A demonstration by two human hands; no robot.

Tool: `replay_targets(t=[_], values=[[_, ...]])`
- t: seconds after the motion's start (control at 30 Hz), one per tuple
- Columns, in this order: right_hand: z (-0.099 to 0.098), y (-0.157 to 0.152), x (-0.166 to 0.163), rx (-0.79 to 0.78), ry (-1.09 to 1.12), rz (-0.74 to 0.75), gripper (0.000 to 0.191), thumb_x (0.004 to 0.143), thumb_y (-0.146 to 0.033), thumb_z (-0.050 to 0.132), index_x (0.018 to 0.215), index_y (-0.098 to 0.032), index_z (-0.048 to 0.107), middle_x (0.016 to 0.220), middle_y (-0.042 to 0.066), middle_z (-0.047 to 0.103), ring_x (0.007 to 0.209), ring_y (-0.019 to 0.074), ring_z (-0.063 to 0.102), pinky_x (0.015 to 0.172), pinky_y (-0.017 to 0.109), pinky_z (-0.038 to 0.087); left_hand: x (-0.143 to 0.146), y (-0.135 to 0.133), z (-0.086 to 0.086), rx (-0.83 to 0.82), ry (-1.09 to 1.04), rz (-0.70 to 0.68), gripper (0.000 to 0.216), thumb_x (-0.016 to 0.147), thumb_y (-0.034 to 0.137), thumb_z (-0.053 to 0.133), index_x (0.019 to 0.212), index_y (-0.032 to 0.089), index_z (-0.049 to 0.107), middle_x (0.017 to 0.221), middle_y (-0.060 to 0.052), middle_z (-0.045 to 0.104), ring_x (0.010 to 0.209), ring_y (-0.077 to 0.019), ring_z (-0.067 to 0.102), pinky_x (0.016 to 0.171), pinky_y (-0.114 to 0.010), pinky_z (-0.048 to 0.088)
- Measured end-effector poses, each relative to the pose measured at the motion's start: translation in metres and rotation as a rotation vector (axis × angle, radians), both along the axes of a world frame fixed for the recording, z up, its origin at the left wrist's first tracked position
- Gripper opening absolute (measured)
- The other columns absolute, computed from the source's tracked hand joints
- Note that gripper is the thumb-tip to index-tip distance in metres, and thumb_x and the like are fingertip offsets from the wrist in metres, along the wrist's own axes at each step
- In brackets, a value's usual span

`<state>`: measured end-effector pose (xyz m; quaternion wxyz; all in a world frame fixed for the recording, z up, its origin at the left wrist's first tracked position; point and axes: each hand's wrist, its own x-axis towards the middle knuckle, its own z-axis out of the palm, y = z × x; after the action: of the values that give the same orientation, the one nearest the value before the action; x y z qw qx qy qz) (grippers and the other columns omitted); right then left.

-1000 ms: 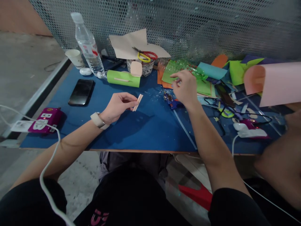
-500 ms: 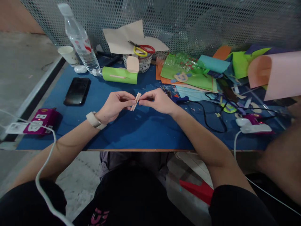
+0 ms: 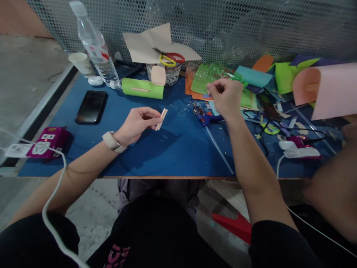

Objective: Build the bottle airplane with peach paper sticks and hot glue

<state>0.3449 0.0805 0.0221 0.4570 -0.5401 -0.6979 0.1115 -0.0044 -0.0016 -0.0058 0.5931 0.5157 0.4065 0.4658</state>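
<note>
In my left hand (image 3: pixel 138 124) a pair of short pale strips (image 3: pixel 162 120), wood-like and lying side by side, is pinched between thumb and fingers above the blue table (image 3: pixel 178 160). My right hand (image 3: pixel 227 96) is over the stack of green and orange paper (image 3: pixel 199 83), its fingers curled in a pinch. What they hold, if anything, is hidden. Just below it lies a blue glue gun (image 3: pixel 206 118) with a clear glue stick (image 3: pixel 219 149) reaching toward the table's front edge. A bottle wrapped in green paper (image 3: pixel 131 82) rests behind my left hand.
Scissors (image 3: pixel 169 59) and card lie on a basket (image 3: pixel 170 77) at the back. A water bottle (image 3: pixel 97 52), paper cup (image 3: pixel 81 64), phone (image 3: pixel 91 107) and purple power socket (image 3: pixel 47 143) stand left. Cables and coloured scraps cover the right; another person's arm (image 3: pixel 334 186) is there.
My right hand has left the pale strips and moved right and back to the paper stack, covering a small beige-and-blue cutout. The left hand still holds the strips in place.
</note>
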Motion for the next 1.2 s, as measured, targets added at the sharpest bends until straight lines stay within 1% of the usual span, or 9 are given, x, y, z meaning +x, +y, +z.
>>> replay_targets(t=[0.1,0.13,0.23,0.33,0.43,0.57,0.7,0.97,1.2], values=[[-0.002,0.004,0.013,-0.024,-0.146,-0.023,0.052,0.100,-0.071,0.085,0.072,-0.031,0.070,0.073,0.007,0.077,0.076,0.0293,0.074,0.075,0.049,0.063,0.000,0.000,0.000,0.001,-0.004,-0.008,0.039,0.071,0.039,0.117,0.088,0.017,0.089,0.082,-0.008,0.083,0.070,-0.0151,0.075,0.063,-0.026,0.064],[-0.003,0.006,0.015,-0.046,-0.201,0.003,0.046,0.100,-0.064,0.088,0.075,-0.030,0.071,0.075,0.007,0.078,0.074,0.0272,0.072,0.074,0.047,0.062,-0.001,0.000,0.000,0.002,-0.004,-0.008,0.039,0.072,0.039,0.117,0.088,0.017,0.089,0.082,-0.008,0.083,0.069,-0.0149,0.074,0.062,-0.026,0.064],[-0.007,0.008,0.012,-0.079,-0.345,0.093,0.009,0.096,-0.028,0.090,0.096,-0.025,0.081,0.093,0.008,0.085,0.076,0.0215,0.070,0.082,0.045,0.059,-0.001,0.000,0.001,-0.001,-0.007,-0.008,0.039,0.072,0.039,0.117,0.088,0.017,0.090,0.082,-0.008,0.083,0.068,-0.0139,0.074,0.062,-0.025,0.064],[-0.005,0.001,-0.004,-0.054,-0.360,0.130,0.016,0.092,-0.011,0.084,0.103,-0.022,0.082,0.101,0.009,0.085,0.083,0.0209,0.070,0.092,0.045,0.058,0.000,-0.001,0.001,-0.025,-0.033,-0.008,0.043,0.069,0.042,0.119,0.089,0.017,0.090,0.083,-0.008,0.084,0.069,-0.0136,0.075,0.063,-0.024,0.065],[0.000,-0.017,-0.030,-0.098,-0.224,0.256,0.011,0.095,-0.023,0.088,0.103,-0.022,0.081,0.101,0.009,0.084,0.084,0.0224,0.072,0.085,0.044,0.058,0.002,-0.001,0.001,-0.056,-0.098,0.014,0.050,0.062,0.046,0.121,0.088,0.017,0.089,0.085,-0.007,0.085,0.071,-0.0139,0.077,0.064,-0.023,0.067],[0.001,-0.050,-0.071,-0.281,-0.024,0.468,0.043,0.091,-0.053,0.097,0.115,-0.022,0.079,0.100,0.008,0.084,0.083,0.0232,0.074,0.081,0.043,0.061,0.005,0.000,0.003,-0.068,-0.180,0.057,0.056,0.057,0.045,0.123,0.090,0.018,0.087,0.086,-0.004,0.085,0.069,-0.0126,0.077,0.065,-0.022,0.068],[-0.010,-0.078,-0.108,-0.404,0.151,0.563,0.071,0.078,-0.065,0.106,0.124,-0.023,0.071,0.107,0.007,0.084,0.086,0.0240,0.078,0.081,0.043,0.063,0.008,-0.001,0.003,-0.040,-0.242,0.063,0.055,0.058,0.044,0.123,0.090,0.019,0.084,0.083,0.000,0.083,0.069,-0.0118,0.077,0.066,-0.021,0.068],[-0.027,-0.103,-0.142,-0.312,0.378,0.499,0.058,0.087,-0.071,0.098,0.100,-0.027,0.062,0.087,-0.001,0.077,0.078,0.0207,0.074,0.076,0.040,0.062,0.013,-0.002,0.000,0.046,-0.277,0.055,0.057,0.066,0.050,0.119,0.091,0.020,0.077,0.086,0.001,0.083,0.072,-0.0125,0.079,0.063,-0.020,0.066],[-0.029,-0.094,-0.138,-0.313,0.607,0.532,0.051,0.087,-0.069,0.100,0.097,-0.028,0.072,0.087,0.000,0.079,0.075,0.0195,0.075,0.075,0.039,0.068,0.014,-0.005,0.003,0.093,-0.211,0.125,0.061,0.063,0.055,0.118,0.089,0.022,0.074,0.093,0.000,0.084,0.085,-0.0145,0.082,0.082,-0.025,0.071]])
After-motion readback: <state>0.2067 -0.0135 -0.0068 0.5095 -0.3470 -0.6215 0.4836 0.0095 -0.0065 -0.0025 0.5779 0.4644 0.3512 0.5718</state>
